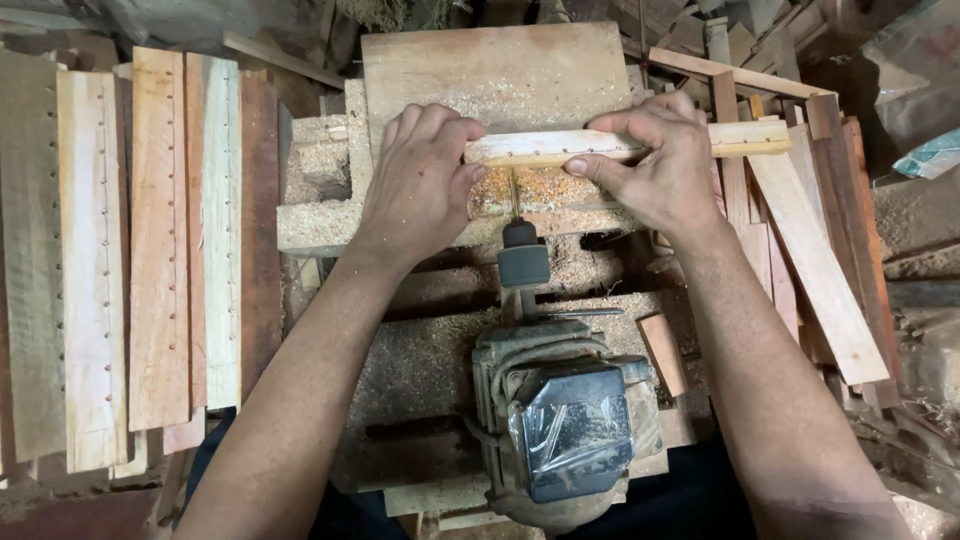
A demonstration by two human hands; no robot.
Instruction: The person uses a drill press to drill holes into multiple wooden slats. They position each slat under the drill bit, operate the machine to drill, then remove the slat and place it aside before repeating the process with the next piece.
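Nearest the camera sits a dusty electric motor (560,425), its drill bit (514,192) pointing at the wooden slat (560,147). The left hand (420,185) presses curled fingers on the slat's left end; the right hand (660,160) pinches it between thumb and fingers. The slat lies across the far edge of the sawdust-covered bench (420,360). Done well, both hands would likely keep it flat and square to the bit. Drilled boards (160,250) line the bench's left side; loose slats (810,260) pile at the right.
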